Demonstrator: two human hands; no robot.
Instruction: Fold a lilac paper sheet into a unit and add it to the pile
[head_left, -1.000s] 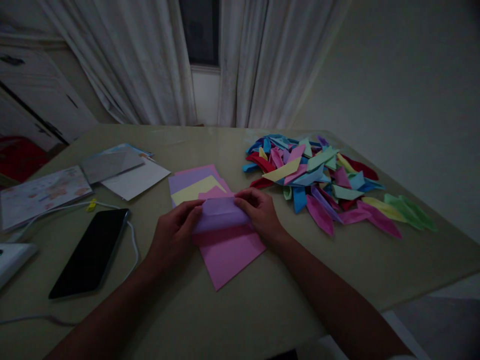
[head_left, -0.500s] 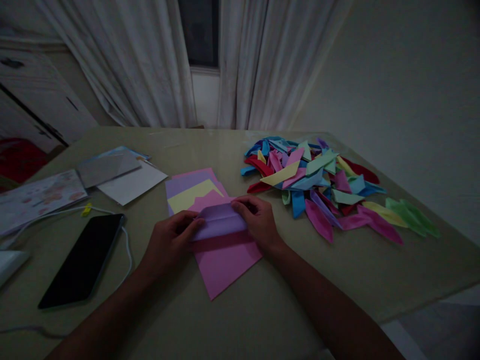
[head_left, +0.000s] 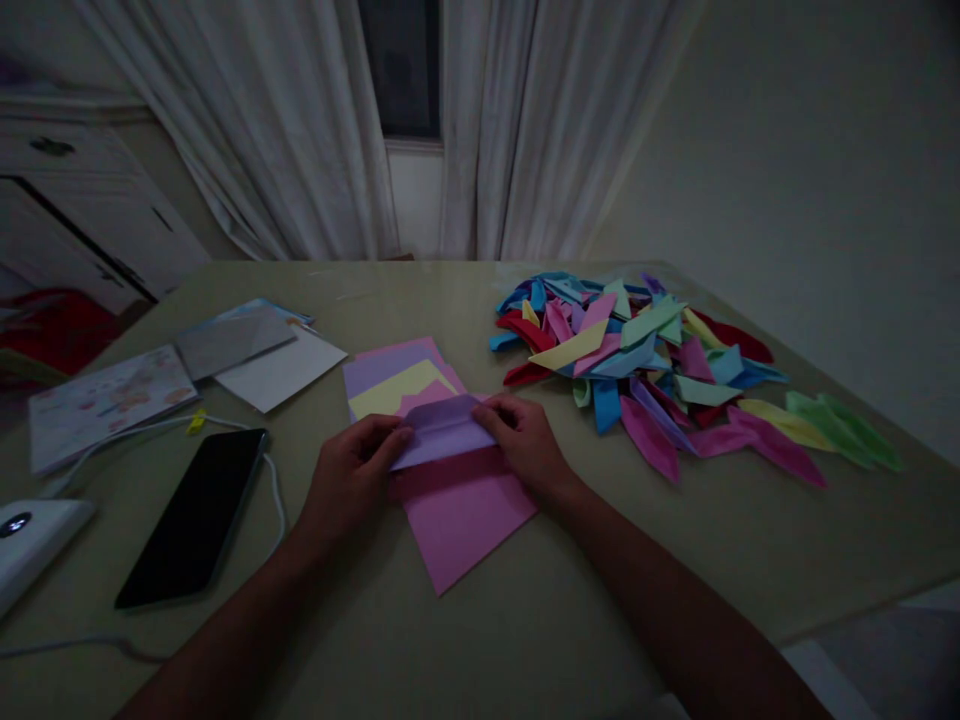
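Our L hand (head_left: 358, 475) and R hand (head_left: 527, 443) pinch the purple paper (head_left: 444, 430) at its L & R ends, fingers closed on it, above the pink sheets (head_left: 466, 520) mid-table. Phone (head_left: 193, 518) lies L, folded pile (head_left: 630, 350) R.

The left hand (head_left: 358, 470) and right hand (head_left: 529, 440) pinch a creased purple sheet (head_left: 444, 432) at its two ends, above a pink sheet (head_left: 469, 520). Purple, yellow and pink papers (head_left: 394, 385) lie just beyond it on the table (head_left: 465, 655). To the right spreads a pile (head_left: 637, 345) of folded, many-coloured pieces. To the left lie a dark-screened phone (head_left: 193, 515), a white cable (head_left: 277, 490), a printed card (head_left: 112, 400) and a white card (head_left: 281, 370). Curtains (head_left: 300, 130) hang behind.
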